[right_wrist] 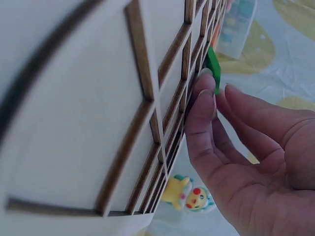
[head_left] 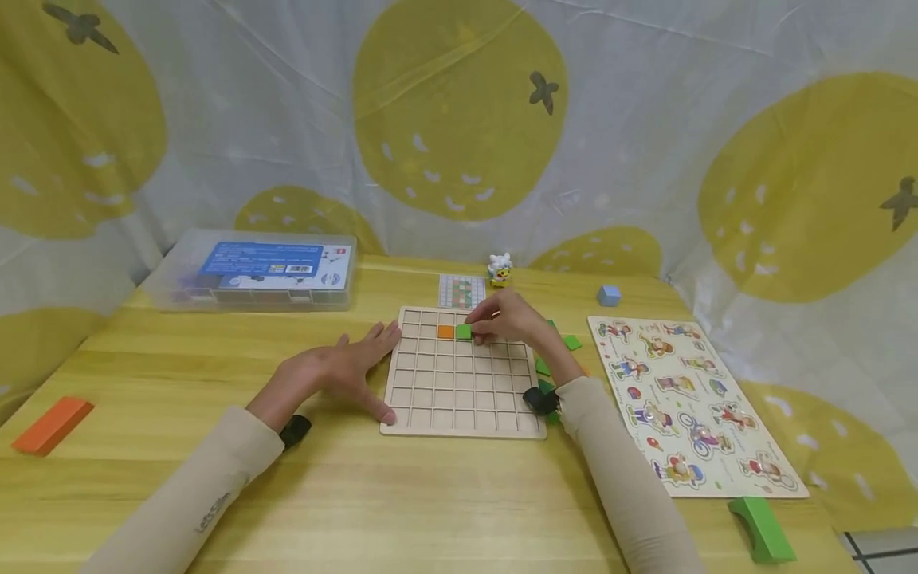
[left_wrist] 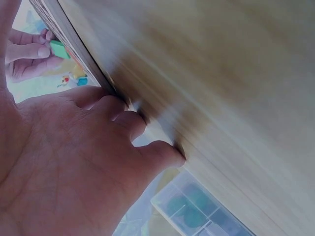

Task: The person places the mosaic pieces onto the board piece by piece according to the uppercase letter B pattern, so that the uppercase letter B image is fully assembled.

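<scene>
Head view showed a left hand with its fingers spread wide, touching the left edge of a wooden board on the bench. The right hand pinched a green tile near the top of the board, just right of an orange tile. Past the board were a small card and a white-and-yellow toy. A clear box sat on the left, and a picture puzzle lay on the right. Left wrist view showed the left hand up close, gripping nothing, its fingertips along the board's side. Right wrist view showed the green tile between the right hand's thumb and fingers, by the board's face; I couldn't tell if it lay flat in its square.
</scene>
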{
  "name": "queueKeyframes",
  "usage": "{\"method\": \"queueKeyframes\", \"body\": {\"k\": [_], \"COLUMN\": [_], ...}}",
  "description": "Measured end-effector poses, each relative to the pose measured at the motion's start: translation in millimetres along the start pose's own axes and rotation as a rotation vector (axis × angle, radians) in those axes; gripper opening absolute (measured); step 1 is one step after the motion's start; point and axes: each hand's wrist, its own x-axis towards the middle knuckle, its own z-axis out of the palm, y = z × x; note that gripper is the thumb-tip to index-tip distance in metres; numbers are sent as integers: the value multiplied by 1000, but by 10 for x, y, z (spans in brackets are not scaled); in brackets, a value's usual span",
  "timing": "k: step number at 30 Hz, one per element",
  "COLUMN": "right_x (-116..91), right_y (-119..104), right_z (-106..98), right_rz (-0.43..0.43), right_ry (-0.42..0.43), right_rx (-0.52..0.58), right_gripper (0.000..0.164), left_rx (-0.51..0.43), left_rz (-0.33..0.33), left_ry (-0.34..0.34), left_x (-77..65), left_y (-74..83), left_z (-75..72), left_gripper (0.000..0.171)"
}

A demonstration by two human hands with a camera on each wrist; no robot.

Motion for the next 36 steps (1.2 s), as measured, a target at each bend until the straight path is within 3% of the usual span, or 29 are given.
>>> {"method": "queueKeyframes", "body": {"k": [7,22,28,32,36], "right_x": [-16,-34,-87,-193,-315], "right_y": [-38,3,165,339,518], "right_z": [2,-74,-326,-571,-763], "right_rz": [-18,-52,-170,-152,-107], "right_ry": [-25,-65,-110,-83,-6], "right_rx": [-38,-68,-62,13,19], "right_gripper": [25,25,30,32,33], "left_rx": [-6,-2,6,8,9], "left_rz": [15,-8,0,-3,-6], "left_ry": [8,1,2,-1,-2], "left_x": [-8,-1,14,21,9], "left_y": [6,2,2,2,12], "left_z": [3,-8,-16,-15,-11], "left_gripper": [139,140,140,141,141]}}
